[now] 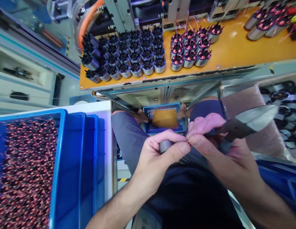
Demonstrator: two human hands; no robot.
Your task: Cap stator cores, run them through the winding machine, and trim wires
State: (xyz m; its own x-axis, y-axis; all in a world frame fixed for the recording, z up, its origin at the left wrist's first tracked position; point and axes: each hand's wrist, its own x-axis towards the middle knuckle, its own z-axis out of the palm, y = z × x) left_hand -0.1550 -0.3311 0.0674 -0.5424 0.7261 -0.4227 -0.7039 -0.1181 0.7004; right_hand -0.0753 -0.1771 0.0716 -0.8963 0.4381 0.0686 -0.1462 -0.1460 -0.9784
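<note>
A small metal-cased motor stator (165, 146) sits in my left hand (159, 156), mostly hidden by the curled fingers. My left thumb and forefinger reach toward the fingertips of my right hand (217, 140). Right thumb and forefinger are pinched together there, against the left fingertips; a thin bit of copper-coloured wire seems to be between them, too small to make out clearly. A pair of scissors (241, 125) with dark handles is tucked in my right palm, its broad grey blades pointing right, away from the stator.
An orange bench (234, 47) ahead carries rows of black-topped stators (136, 68) and copper-wound stators (177, 62). At left stands a blue bin (69, 165) filled with wound stators. Metal rings (281, 108) lie at right. A blue tray (163, 130) is on the floor between my feet.
</note>
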